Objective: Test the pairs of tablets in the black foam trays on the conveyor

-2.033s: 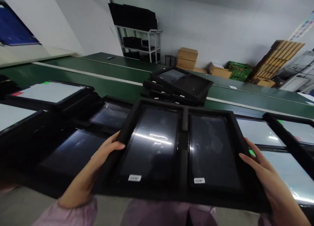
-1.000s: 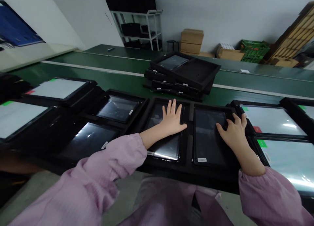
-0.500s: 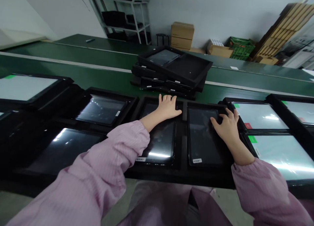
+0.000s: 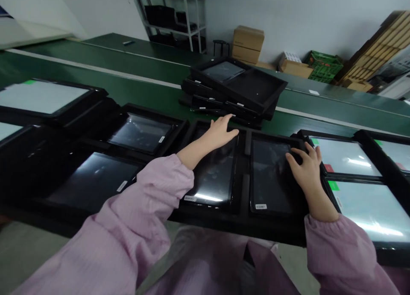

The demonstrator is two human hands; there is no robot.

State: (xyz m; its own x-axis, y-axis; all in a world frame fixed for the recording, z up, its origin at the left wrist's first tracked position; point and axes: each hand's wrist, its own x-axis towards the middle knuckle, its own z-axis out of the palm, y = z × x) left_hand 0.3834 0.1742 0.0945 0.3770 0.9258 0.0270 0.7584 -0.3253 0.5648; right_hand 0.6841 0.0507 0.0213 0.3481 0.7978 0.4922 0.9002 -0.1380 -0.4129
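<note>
A black foam tray (image 4: 243, 213) lies in front of me and holds two dark tablets side by side. My left hand (image 4: 221, 132) rests open at the top of the left tablet (image 4: 213, 175), its fingers near the tray's far rim. My right hand (image 4: 306, 166) lies on the upper right corner of the right tablet (image 4: 270, 175), fingers slightly curled and gripping nothing. Similar trays flank this one: a dark tablet (image 4: 141, 133) to the left, and a pale filmed screen with green and red tags (image 4: 368, 209) to the right.
Behind the trays, a stack of black trays (image 4: 237, 87) sits on a green belt table (image 4: 128, 70) with a white stripe. Cardboard boxes (image 4: 248, 45), a green crate (image 4: 323, 64) and a metal shelf (image 4: 173, 25) stand along the far wall.
Both hands have left the tray's sides and now rest on its tablets. Over the last half second, my left hand has lifted slightly, its fingers spreading, and the view has shifted a little.
</note>
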